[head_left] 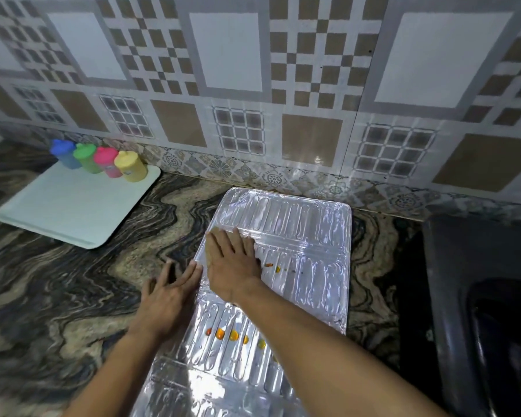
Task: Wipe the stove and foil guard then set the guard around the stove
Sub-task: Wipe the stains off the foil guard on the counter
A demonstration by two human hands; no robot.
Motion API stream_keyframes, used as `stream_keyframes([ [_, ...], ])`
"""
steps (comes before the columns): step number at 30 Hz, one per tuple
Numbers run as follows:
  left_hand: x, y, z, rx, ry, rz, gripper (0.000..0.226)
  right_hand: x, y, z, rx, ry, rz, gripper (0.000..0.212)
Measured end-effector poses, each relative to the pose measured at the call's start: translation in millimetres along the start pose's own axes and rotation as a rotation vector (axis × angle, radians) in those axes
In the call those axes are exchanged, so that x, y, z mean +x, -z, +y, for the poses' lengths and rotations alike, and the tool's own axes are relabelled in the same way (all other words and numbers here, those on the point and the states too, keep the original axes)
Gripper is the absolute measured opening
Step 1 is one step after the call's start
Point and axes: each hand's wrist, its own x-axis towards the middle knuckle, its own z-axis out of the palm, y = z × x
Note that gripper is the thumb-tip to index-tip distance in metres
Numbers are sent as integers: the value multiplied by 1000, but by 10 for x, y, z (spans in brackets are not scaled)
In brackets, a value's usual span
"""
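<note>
**On the counter dead ahead: guard lies lengthwise, both hands at its left edge**

Straight in front of the person, the silver ribbed aluminium foil guard (298, 245) lies flat on the swirled dark marble countertop (73, 296). Its long axis runs from the near edge of view away toward the patterned tiled wall (223, 55).

The right hand (235, 263) rests palm-down on the middle panel's left side, fingers straight and together, holding nothing. The left hand (166, 293) sits just beside it on the counter, fingers spread, with the fingertips meeting the foil's left rim; it is also empty.

A row of orange and yellow spots (232, 334) marks the near panel, under the right forearm, and smaller specks (272, 266) lie just right of the right hand.

No cloth shows, so wiping looks not yet begun. The right hand is nearer the stains. A dark bulky shape (478, 266) at far right may be the stove; I cannot tell
</note>
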Motion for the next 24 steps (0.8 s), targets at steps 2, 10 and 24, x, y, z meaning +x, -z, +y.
stream_keyframes([
  [2, -22, -25, 23, -21, 19, 20, 55, 16, -48, -11, -8, -5, 3, 62],
  [10, -75, -28, 141, -90, 93, 28, 53, -28, -67, 98, -54, 26, 13, 63],
  [24, -131, 77, 295, -37, 164, -108, 80, -530, 152, 665, -92, -35, -25, 62],
])
